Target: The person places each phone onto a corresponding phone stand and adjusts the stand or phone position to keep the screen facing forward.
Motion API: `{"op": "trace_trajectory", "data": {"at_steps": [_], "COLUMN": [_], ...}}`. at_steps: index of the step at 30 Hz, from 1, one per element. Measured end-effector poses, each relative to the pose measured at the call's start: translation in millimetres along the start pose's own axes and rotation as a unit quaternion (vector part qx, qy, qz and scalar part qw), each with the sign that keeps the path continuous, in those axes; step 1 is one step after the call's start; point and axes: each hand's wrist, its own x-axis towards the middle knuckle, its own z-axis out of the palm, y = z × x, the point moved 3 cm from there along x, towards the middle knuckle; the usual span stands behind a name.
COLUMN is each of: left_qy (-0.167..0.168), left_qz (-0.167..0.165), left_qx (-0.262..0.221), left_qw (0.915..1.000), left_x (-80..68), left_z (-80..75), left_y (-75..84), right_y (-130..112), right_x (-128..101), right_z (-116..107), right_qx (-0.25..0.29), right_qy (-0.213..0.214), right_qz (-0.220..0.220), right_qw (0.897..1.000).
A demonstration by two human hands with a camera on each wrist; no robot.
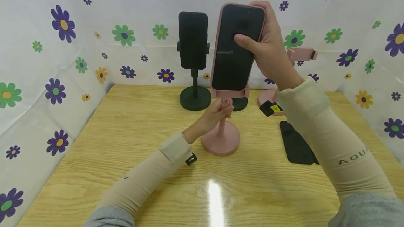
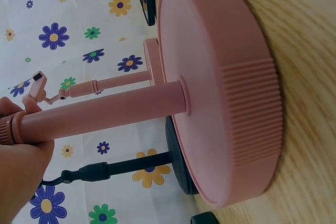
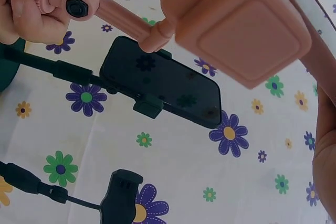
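While the left hand [image 1: 212,115] grips the pink stand [image 1: 222,129] mid-frame, I've got the right hand [image 1: 273,49] gripping the phone [image 1: 236,53], upper centre, long axis near vertical, top tipped right, lower end at the clamp [image 1: 229,94] just above the left hand.

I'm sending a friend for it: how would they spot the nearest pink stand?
On the wooden table, look near the middle. There the pink stand rises from a round base, the left hand gripping its stem. Unlike the other pink stand, farther back to the right, it has a pink-rimmed phone at its top.
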Motion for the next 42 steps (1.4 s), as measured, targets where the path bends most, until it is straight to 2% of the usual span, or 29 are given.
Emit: {"op": "trace_trajectory", "data": {"at_steps": [7, 10, 13, 16, 20, 23, 26, 30, 33, 38, 42], "left_qy": [0.002, 0.006, 0.013, 0.019, 0.024, 0.022, 0.023, 0.024, 0.031, 0.042, 0.038], "left_qz": [-0.005, -0.015, -0.024, -0.024, -0.021, -0.012, -0.006, -0.009, -0.025, -0.080, -0.102], "left_qx": [0.011, 0.019, 0.030, 0.021, -0.033, -0.050, -0.047, -0.047, -0.056, -0.059, -0.009], "left_qw": [0.9999, 0.9997, 0.9992, 0.9993, 0.9990, 0.9984, 0.9986, 0.9986, 0.9977, 0.9941, 0.9940], "left_x": [-1.0, -2.8, -3.7, -3.6, -4.0, -4.5, -3.9, -4.3, -6.0, -7.1, -6.3], "left_z": [0.5, 0.9, 1.3, 1.6, 1.5, 1.0, 1.0, 1.3, 1.5, 2.1, 1.4], "left_y": [-1.7, -3.0, -3.6, -2.4, -0.7, -2.1, -3.5, -3.0, -1.3, 1.0, 2.0], "right_y": [6.5, 12.2, 18.2, 21.7, 22.3, 21.0, 20.0, 21.2, 23.6, 27.1, 27.9], "right_x": [-1.6, -4.2, -8.4, -12.5, -18.5, -22.8, -25.5, -26.2, -26.5, -28.6, -31.3], "right_z": [-3.4, 0.5, 7.6, 12.1, 11.7, 9.0, 6.6, 5.3, 4.4, 0.4, -1.8], "right_qx": [0.021, -0.019, -0.074, -0.103, -0.123, -0.124, -0.121, -0.112, -0.113, -0.123, -0.109], "right_qy": [-0.007, -0.037, -0.077, -0.092, -0.079, -0.058, -0.041, -0.040, -0.045, -0.034, -0.019], "right_qz": [0.031, 0.051, 0.071, 0.083, 0.081, 0.072, 0.068, 0.076, 0.089, 0.107, 0.111], "right_qw": [0.999, 0.998, 0.992, 0.987, 0.986, 0.988, 0.990, 0.990, 0.989, 0.986, 0.988]}}
